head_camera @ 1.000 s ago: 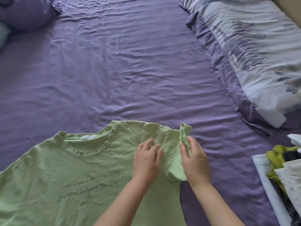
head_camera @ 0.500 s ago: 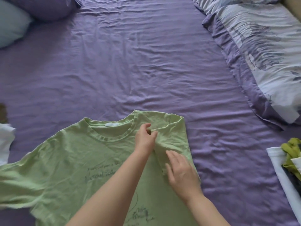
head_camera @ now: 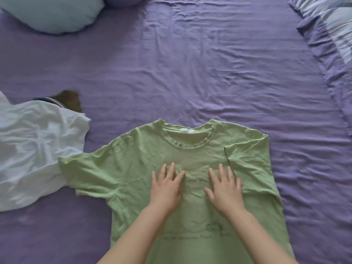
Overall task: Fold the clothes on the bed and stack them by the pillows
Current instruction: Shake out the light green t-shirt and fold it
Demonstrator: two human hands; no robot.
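A light green T-shirt [head_camera: 133, 168] with dark printed script lies face up on the purple bed sheet [head_camera: 190, 73], collar pointing away from me. Its right sleeve is folded in over the chest; its left sleeve is spread out. My left hand [head_camera: 165, 187] and my right hand [head_camera: 224, 187] both rest flat on the chest with fingers straight and spread, side by side and apart. A pale blue pillow [head_camera: 51, 14] lies at the far left corner, with a purple pillow [head_camera: 123, 0] beside it.
A crumpled white garment [head_camera: 34, 149] with a dark collar lies at the left, touching the green sleeve, with a brown item [head_camera: 70, 100] behind it. A purple and white patterned duvet [head_camera: 335, 44] is bunched along the right edge.
Both hands let go of the right sleeve after folding it in and now lie flat on the chest. The view swung left, bringing in the white garment and losing the clothes pile at right.
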